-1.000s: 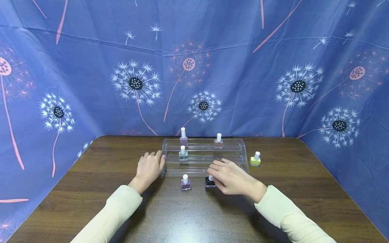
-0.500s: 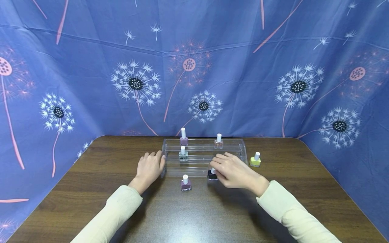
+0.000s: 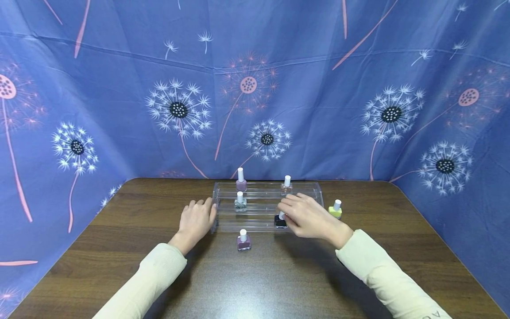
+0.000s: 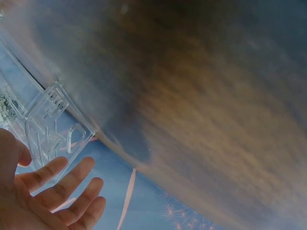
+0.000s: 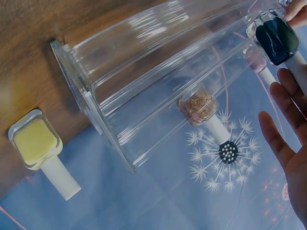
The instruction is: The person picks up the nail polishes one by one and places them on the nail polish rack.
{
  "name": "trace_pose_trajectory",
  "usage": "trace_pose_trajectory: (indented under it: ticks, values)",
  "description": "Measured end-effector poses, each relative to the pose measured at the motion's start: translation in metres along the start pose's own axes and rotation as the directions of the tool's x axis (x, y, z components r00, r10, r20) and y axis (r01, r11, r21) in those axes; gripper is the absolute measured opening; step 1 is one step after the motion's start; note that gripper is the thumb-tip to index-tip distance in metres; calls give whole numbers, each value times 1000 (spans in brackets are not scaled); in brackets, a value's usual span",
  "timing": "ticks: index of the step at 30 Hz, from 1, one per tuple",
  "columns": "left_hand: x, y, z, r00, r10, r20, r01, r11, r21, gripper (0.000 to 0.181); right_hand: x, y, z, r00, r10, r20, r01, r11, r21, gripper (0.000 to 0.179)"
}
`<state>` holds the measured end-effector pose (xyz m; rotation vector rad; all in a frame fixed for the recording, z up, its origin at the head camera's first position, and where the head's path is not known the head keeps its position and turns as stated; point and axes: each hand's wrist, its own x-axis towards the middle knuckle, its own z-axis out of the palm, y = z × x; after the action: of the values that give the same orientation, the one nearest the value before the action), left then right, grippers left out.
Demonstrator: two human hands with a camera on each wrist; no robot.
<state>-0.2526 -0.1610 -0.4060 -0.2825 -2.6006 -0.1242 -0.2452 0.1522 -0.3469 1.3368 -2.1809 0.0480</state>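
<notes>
My right hand [image 3: 312,217] pinches the white cap of a dark nail polish bottle [image 3: 280,221], holding it upright at the lower front of a clear tiered display rack [image 3: 255,225]. The right wrist view shows this bottle [image 5: 277,40] near the fingertips. At the rack's left end rests my left hand [image 3: 196,221]; its fingers [image 4: 79,175] look loosely extended beside the clear side panel [image 4: 72,112]. On the rack stand a lilac bottle [image 3: 241,185], a glittery green one [image 3: 240,203] and a copper glitter one [image 5: 197,106].
A purple nail polish bottle [image 3: 244,242] stands on the wooden table [image 3: 247,283] in front of the rack. To the right of the rack stands a yellow bottle [image 3: 334,212], partly behind my right hand. A blue dandelion-print cloth [image 3: 318,133] hangs behind and at both sides.
My right hand has carried the dark nail polish bottle from the table in front of the rack, away from me and slightly right, to the rack's lower front. The left hand has stayed put.
</notes>
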Motion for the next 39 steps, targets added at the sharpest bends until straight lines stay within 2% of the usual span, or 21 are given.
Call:
trace_pose_trajectory:
  ticks: [8, 18, 28, 39]
  values:
    - [-1, -1, 1, 1000, 3, 7, -3, 1000, 4, 25, 0, 9, 1, 999, 34, 9, -34, 999, 1, 11]
    - [-1, -1, 0, 1000, -3, 15, 3, 1000, 9, 25, 1, 22, 2, 999, 51, -16, -51, 999, 13, 12]
    - [0, -1, 0, 1000, -2, 15, 2, 1000, 9, 25, 1, 34, 2, 992, 117, 37, -116, 993, -26, 25]
    - [0, 0, -1, 1000, -5, 21, 5, 1000, 8, 25, 4, 44, 5, 988, 151, 39, -151, 989, 4, 19]
